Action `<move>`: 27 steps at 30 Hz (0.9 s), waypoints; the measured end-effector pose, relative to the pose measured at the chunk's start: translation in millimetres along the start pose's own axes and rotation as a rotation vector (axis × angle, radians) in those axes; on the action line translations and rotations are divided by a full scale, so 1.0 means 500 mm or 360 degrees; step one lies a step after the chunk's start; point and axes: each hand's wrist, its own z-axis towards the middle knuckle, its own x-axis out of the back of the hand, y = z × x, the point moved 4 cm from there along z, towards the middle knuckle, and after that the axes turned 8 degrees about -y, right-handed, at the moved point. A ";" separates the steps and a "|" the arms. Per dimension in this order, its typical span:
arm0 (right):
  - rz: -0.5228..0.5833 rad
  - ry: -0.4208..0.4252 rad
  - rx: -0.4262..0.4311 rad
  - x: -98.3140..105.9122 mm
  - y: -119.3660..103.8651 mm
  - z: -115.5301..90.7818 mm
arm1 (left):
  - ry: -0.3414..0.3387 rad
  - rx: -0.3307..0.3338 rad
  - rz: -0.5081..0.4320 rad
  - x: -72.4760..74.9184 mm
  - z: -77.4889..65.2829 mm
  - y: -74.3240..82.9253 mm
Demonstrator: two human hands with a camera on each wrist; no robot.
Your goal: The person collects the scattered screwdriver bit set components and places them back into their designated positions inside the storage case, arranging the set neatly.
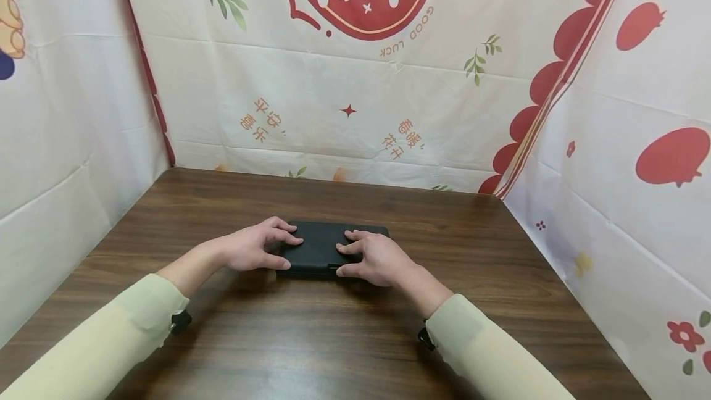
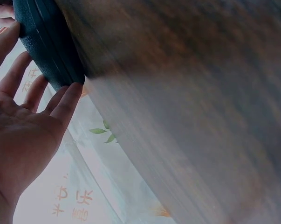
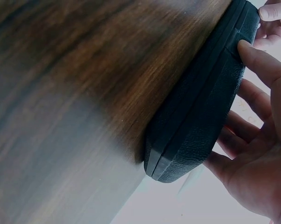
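A flat black case (image 1: 321,245) with a textured shell lies on the wooden table. My left hand (image 1: 252,249) holds its left end, thumb at the front corner and fingers spread over the lid and the end. In the left wrist view, the fingertips of the left hand (image 2: 30,116) meet the rounded end of the case (image 2: 49,42). My right hand (image 1: 378,258) holds the right part, fingers bent on the lid. In the right wrist view, the right thumb (image 3: 259,60) presses by a notch in the front edge of the case (image 3: 196,102), where a seam runs along the side.
The dark wood-grain table (image 1: 311,338) reaches back to a printed white cloth (image 1: 333,79). More cloth hangs along the left side (image 1: 55,110) and the right side (image 1: 622,110). A dark band (image 1: 180,321) sits at the left cuff, another (image 1: 426,335) at the right.
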 end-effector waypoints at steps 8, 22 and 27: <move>0.0011 0.0000 -0.0005 -0.003 0.004 -0.006 | 0.0011 0.0010 0.0010 -0.002 -0.002 0.004; 0.0092 -0.0059 0.0101 0.018 0.044 -0.037 | 0.0068 -0.0008 -0.0008 -0.025 -0.011 0.008; 0.0079 0.0050 0.0065 0.046 0.077 -0.077 | 0.0164 0.0061 0.0209 -0.033 -0.025 0.019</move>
